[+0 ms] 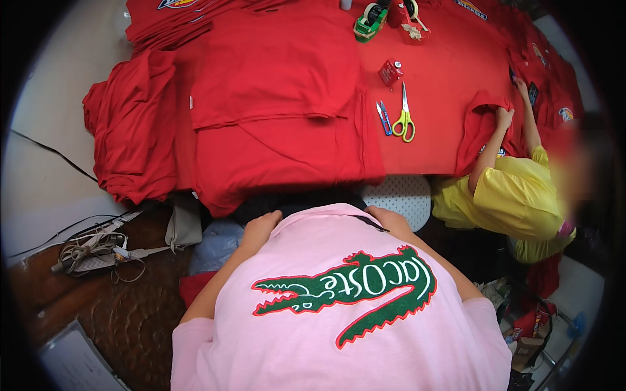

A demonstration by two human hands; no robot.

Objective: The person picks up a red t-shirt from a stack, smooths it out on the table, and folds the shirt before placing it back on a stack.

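Observation:
Both my hands are low at my waist, beside the lower edge of my pink shirt point(365, 229). My left hand point(263, 227) shows only its back, at the left side of the shirt, with the fingers tucked out of sight. On the other side, the shirt partly covers my right hand point(386, 219), and its fingers are hidden too. Whether either hand grips the cloth, I cannot tell. Just ahead, red shirts point(280, 150) lie stacked and hang over the table's near edge. Neither hand touches them.
Yellow-handled scissors point(405, 120), blue thread snips point(385, 118), a small red bottle point(390, 72) and a green tape dispenser point(370, 23) lie on the red table point(430, 153). A co-worker in yellow point(515, 195) handles red cloth at right. Cables point(91, 247) lie left.

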